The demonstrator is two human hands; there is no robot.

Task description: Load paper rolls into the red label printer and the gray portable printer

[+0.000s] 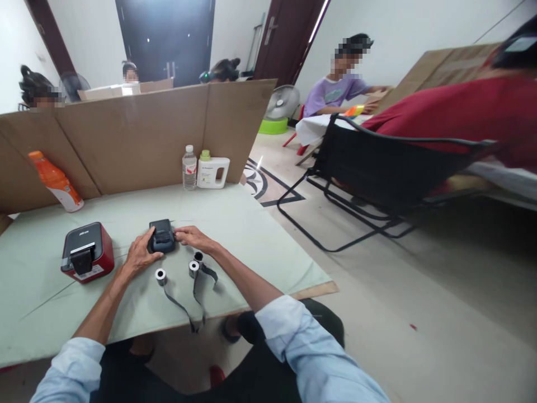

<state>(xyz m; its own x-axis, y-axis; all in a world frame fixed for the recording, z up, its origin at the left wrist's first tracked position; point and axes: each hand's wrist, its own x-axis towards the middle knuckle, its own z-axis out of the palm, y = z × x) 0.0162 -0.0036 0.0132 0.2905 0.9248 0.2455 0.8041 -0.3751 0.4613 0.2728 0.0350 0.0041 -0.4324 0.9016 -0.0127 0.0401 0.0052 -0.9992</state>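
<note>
Small black boxy printer [161,235], matte plastic, mid-table. Left hand [138,256] cups its left side, fingers curled against the casing; right hand [192,237] lies flat, fingertips touching its right edge. Three grey rolls [160,276] nearer, dark strips trailing over the edge. Pale green table [251,235], cardboard screen [126,134] behind. Red glossy printer [87,251] left. Clear water bottle [189,168], white jug [213,171] far.
</note>
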